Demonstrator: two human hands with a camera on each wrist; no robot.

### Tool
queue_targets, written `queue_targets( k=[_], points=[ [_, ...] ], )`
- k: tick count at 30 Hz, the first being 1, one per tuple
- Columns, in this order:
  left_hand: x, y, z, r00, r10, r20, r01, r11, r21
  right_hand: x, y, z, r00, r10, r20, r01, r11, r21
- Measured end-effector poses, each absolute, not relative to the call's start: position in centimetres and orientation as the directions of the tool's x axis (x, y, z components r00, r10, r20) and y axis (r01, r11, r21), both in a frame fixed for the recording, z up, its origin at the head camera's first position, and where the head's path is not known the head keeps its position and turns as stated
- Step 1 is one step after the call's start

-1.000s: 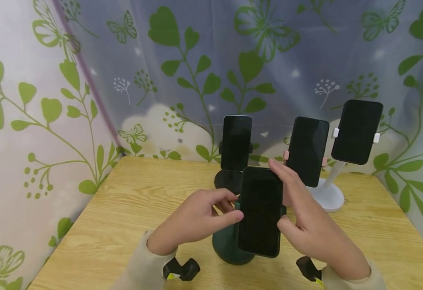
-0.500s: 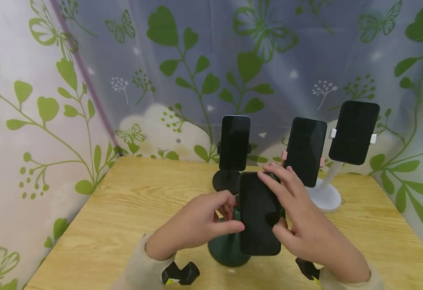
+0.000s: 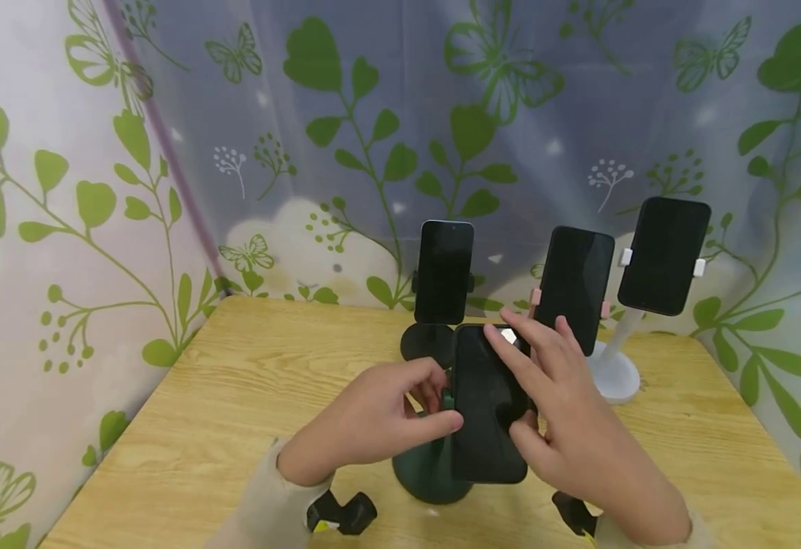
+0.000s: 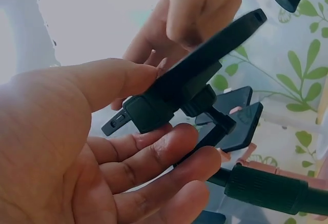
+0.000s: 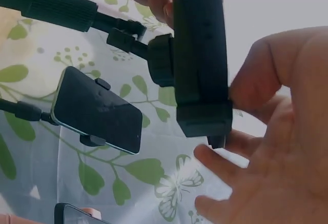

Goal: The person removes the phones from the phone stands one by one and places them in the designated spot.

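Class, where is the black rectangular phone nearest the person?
In the head view, the phone is right of centre, between left hand and right hand, in the dark green round-based stand.

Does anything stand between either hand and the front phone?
Nothing visible stands between the right hand and the front phone. On the left hand's side, the green clamp lies between the fingers and the phone's back; the thumb has no visible obstacle at the front.
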State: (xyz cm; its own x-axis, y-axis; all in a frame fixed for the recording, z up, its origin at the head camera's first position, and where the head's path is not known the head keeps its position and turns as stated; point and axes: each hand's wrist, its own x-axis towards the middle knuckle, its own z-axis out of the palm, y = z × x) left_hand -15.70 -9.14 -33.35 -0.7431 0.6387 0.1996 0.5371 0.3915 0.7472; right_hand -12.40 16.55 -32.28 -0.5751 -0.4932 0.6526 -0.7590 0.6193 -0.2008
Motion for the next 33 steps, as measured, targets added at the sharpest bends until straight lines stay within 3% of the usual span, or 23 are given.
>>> queue_targets(
  k=[8, 13, 18, 25, 33],
  points=[
    [-16.0, -8.8, -33.7, -0.729, 0.646, 0.225, 0.562, 0.377, 0.737, -11.7, 14.7, -31.0, -0.735, -0.298, 0.609, -0.543, 0.797, -0.264],
    [-16.0, -8.7, -33.8, -0.713, 0.659, 0.24, 0.585, 0.369, 0.722, -11.6, 13.0, -27.9, -0.795, -0.257, 0.55, -0.384, 0.914, -0.128],
    [-15.9, -8.7, -33.8, -0.702, 0.664, 0.259, 0.601, 0.357, 0.715, -11.8, 10.9, -26.2, -0.847, -0.31, 0.431, -0.354, 0.935, -0.023],
    [-16.0, -8.7, -33.9, -0.695, 0.675, 0.248, 0.596, 0.347, 0.724, -12.6, 10.3, -27.1, -0.783, -0.405, 0.472, -0.363, 0.914, 0.182],
    [-16.2, -8.9, -34.0, -0.696, 0.673, 0.251, 0.602, 0.355, 0.715, -13.7, 11.5, -27.5, -0.75, -0.492, 0.442, -0.463, 0.868, 0.18]
  ],
)
